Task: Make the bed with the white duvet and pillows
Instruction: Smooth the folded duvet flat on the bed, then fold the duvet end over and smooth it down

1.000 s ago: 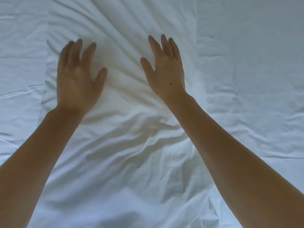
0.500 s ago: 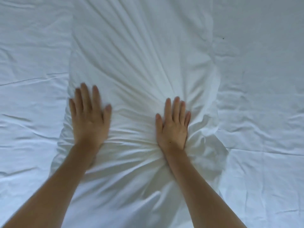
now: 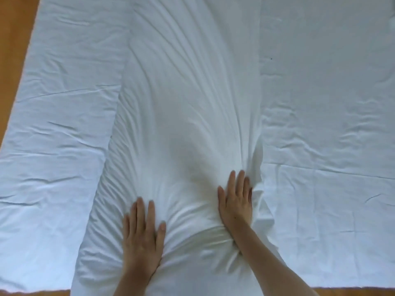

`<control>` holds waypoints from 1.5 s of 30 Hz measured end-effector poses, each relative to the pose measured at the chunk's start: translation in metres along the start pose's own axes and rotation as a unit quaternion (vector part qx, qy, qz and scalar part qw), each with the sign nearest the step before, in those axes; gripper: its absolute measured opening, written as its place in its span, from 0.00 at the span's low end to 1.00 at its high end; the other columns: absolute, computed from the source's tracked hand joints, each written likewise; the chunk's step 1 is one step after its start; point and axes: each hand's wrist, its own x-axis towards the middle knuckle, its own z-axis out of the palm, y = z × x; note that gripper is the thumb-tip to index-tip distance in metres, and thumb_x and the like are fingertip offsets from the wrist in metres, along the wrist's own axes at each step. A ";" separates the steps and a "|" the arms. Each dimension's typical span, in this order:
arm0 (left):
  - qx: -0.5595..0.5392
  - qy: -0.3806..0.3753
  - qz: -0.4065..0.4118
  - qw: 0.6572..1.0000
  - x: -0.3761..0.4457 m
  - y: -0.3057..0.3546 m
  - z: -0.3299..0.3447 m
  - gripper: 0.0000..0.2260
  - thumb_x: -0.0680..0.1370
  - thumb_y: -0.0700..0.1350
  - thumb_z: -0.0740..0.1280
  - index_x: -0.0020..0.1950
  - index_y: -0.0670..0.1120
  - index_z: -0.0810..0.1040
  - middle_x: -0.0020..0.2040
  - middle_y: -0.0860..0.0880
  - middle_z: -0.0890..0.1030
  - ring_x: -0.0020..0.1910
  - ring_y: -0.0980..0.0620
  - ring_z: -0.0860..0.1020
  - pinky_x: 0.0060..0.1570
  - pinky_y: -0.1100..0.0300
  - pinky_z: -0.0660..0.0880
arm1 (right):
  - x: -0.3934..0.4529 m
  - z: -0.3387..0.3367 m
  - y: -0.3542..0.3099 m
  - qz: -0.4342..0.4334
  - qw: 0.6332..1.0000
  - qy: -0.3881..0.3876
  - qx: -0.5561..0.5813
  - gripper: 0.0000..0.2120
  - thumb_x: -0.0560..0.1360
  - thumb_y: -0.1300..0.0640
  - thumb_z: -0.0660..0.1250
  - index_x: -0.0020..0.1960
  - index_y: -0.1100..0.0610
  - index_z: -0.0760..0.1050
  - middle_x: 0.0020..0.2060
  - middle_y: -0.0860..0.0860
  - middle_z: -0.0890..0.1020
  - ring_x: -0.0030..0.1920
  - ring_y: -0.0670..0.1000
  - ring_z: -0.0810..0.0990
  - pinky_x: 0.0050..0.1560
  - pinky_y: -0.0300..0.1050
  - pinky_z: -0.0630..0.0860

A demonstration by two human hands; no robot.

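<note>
Far left, a strip of orange-brown wood floor (image 3: 12,60) shows beside the bed, & again along the near edge. Next to it lies the flat white sheet (image 3: 59,124), thin cotton by the look, w/ fine sharp creases running roughly across. Centre of view: a long, puffy white bundle (image 3: 183,103), prob. the duvet folded lengthwise, though it could be a long pillow; can't tell for sure. It lies on top of the sheet, running from the near edge away up the bed, w/ long soft ridges fanning out from where the hands press. Left hand (image 3: 143,238) lies flat on its near part, fingers straight & a bit spread, palm down, grasping nothing. Right hand (image 3: 236,201) sits a little further up, close to the bundle's right edge, also flat & pressing, fingers together, nothing clenched; cloth bunches into tight gathers betw. the two wrists. Right of that, more sheet (image 3: 331,103), smoother, w/ a tiny dark speck (image 3: 271,58) near the bundle's edge. Handling, as a judgement: filling looks light, soft & springy, sinks under the palms, so it'll puff back & slide easily over the sheet. Flat-palm strokes suit smoothing; for shifting or unfolding it, better to pinch the cover at corners or along a long edge, since the middle gives no firm hold.
</note>
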 end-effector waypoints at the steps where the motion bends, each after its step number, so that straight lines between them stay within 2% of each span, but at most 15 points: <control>1: 0.000 0.000 0.000 1.000 -0.013 0.000 0.001 0.30 0.82 0.57 0.45 0.74 0.38 0.64 0.76 0.37 0.58 0.75 0.38 0.59 0.71 0.39 0.57 | -0.016 0.005 0.007 -0.001 1.000 -0.005 -0.007 0.36 0.78 0.36 0.39 0.79 0.56 0.49 0.77 0.61 0.53 0.77 0.61 0.53 0.75 0.55 0.51; 4: 0.005 -0.009 0.008 1.000 -0.044 0.000 0.001 0.29 0.82 0.57 0.46 0.75 0.38 0.64 0.76 0.36 0.59 0.75 0.37 0.59 0.71 0.39 0.57 | -0.056 0.010 0.020 0.013 0.999 -0.027 -0.020 0.39 0.75 0.33 0.35 0.79 0.54 0.44 0.78 0.59 0.49 0.78 0.58 0.47 0.76 0.57 0.48; 7: 0.000 -0.011 0.032 0.999 -0.059 -0.002 0.000 0.28 0.83 0.57 0.47 0.74 0.39 0.66 0.75 0.35 0.60 0.74 0.36 0.60 0.70 0.38 0.58 | -0.082 0.002 0.021 0.024 0.999 -0.037 0.009 0.38 0.74 0.33 0.37 0.79 0.51 0.41 0.79 0.56 0.46 0.78 0.55 0.40 0.76 0.59 0.42; 10: 0.009 0.014 0.062 0.998 -0.057 -0.009 -0.004 0.27 0.81 0.57 0.51 0.71 0.40 0.71 0.72 0.34 0.66 0.71 0.34 0.65 0.67 0.38 0.60 | -0.111 -0.006 -0.002 -0.014 0.999 0.039 0.029 0.39 0.73 0.31 0.39 0.79 0.48 0.50 0.78 0.60 0.49 0.77 0.61 0.44 0.74 0.60 0.43; 13: 0.029 0.065 0.063 0.995 -0.053 -0.039 -0.010 0.26 0.79 0.57 0.55 0.71 0.43 0.72 0.71 0.34 0.68 0.69 0.33 0.67 0.66 0.35 0.59 | -0.133 0.003 -0.027 -0.070 0.991 0.114 -0.017 0.34 0.76 0.33 0.44 0.78 0.47 0.57 0.77 0.60 0.55 0.77 0.64 0.50 0.73 0.64 0.48; 16: 0.023 0.057 0.017 0.998 -0.069 -0.078 -0.009 0.28 0.78 0.58 0.52 0.74 0.45 0.68 0.74 0.36 0.63 0.72 0.34 0.62 0.65 0.31 0.57 | -0.153 0.031 -0.017 -0.006 0.998 0.054 -0.034 0.32 0.78 0.33 0.46 0.79 0.45 0.50 0.78 0.57 0.50 0.77 0.62 0.47 0.72 0.67 0.46; 18: 0.021 0.050 0.006 0.999 -0.087 -0.093 -0.004 0.29 0.79 0.59 0.50 0.75 0.47 0.64 0.76 0.37 0.60 0.73 0.33 0.59 0.65 0.29 0.57 | -0.171 0.050 -0.003 0.029 0.997 0.055 -0.043 0.31 0.80 0.36 0.47 0.79 0.47 0.47 0.78 0.58 0.48 0.77 0.63 0.46 0.72 0.68 0.47; 23: -0.026 0.051 -0.020 0.998 -0.124 -0.104 0.008 0.28 0.80 0.60 0.47 0.78 0.49 0.59 0.78 0.40 0.54 0.76 0.35 0.54 0.68 0.31 0.55 | -0.201 0.067 0.007 0.034 0.995 0.066 -0.064 0.30 0.81 0.39 0.44 0.79 0.49 0.44 0.78 0.59 0.47 0.76 0.65 0.46 0.72 0.66 0.47; 26: -0.053 0.051 -0.051 0.996 -0.137 -0.108 0.018 0.28 0.80 0.60 0.49 0.78 0.50 0.58 0.78 0.39 0.53 0.75 0.33 0.53 0.67 0.30 0.56 | -0.217 0.086 0.015 0.023 0.994 0.085 -0.064 0.32 0.80 0.39 0.41 0.79 0.53 0.48 0.78 0.61 0.50 0.76 0.67 0.49 0.72 0.64 0.51; 29: -0.069 0.005 -0.083 0.994 -0.141 -0.107 0.030 0.30 0.80 0.60 0.48 0.78 0.47 0.54 0.77 0.35 0.50 0.74 0.31 0.52 0.64 0.28 0.59 | -0.214 0.102 0.026 0.019 0.995 0.052 -0.085 0.34 0.79 0.40 0.39 0.79 0.58 0.48 0.77 0.63 0.51 0.75 0.68 0.50 0.72 0.63 0.54; 32: -0.042 -0.055 -0.087 0.994 -0.129 -0.105 0.027 0.31 0.80 0.60 0.46 0.78 0.44 0.52 0.76 0.32 0.49 0.73 0.28 0.53 0.62 0.27 0.60 | -0.195 0.095 0.024 0.029 0.992 -0.014 -0.123 0.37 0.76 0.39 0.33 0.79 0.58 0.43 0.77 0.61 0.46 0.76 0.66 0.47 0.74 0.60 0.53; 35: 0.008 -0.136 -0.088 0.987 -0.127 -0.104 -0.005 0.30 0.81 0.59 0.49 0.79 0.46 0.45 0.77 0.35 0.44 0.74 0.31 0.50 0.66 0.33 0.62 | -0.197 0.073 0.018 0.039 0.990 -0.061 -0.125 0.32 0.80 0.40 0.41 0.79 0.54 0.41 0.78 0.58 0.43 0.77 0.63 0.45 0.74 0.59 0.53; 38: 0.013 -0.216 -0.067 0.974 -0.135 -0.111 -0.055 0.31 0.82 0.58 0.52 0.79 0.49 0.42 0.78 0.40 0.42 0.76 0.38 0.49 0.70 0.41 0.60 | -0.207 0.037 -0.002 0.087 0.987 -0.101 -0.093 0.32 0.80 0.40 0.50 0.79 0.51 0.44 0.78 0.56 0.46 0.76 0.61 0.48 0.72 0.60 0.54; 41: 0.001 -0.255 -0.073 0.964 -0.163 -0.116 -0.114 0.29 0.82 0.56 0.53 0.79 0.49 0.47 0.79 0.42 0.49 0.77 0.42 0.53 0.72 0.47 0.58 | -0.224 -0.006 -0.040 0.088 0.987 -0.132 -0.038 0.32 0.79 0.45 0.58 0.77 0.56 0.52 0.76 0.60 0.52 0.76 0.61 0.51 0.73 0.59 0.53; 45: -0.123 -0.240 -0.163 0.949 -0.221 -0.128 -0.167 0.26 0.82 0.52 0.56 0.78 0.48 0.55 0.75 0.43 0.63 0.71 0.43 0.65 0.64 0.47 0.68 | -0.272 -0.054 -0.108 -0.044 0.991 -0.123 -0.011 0.23 0.79 0.54 0.59 0.72 0.58 0.64 0.72 0.58 0.65 0.72 0.58 0.62 0.70 0.51 0.61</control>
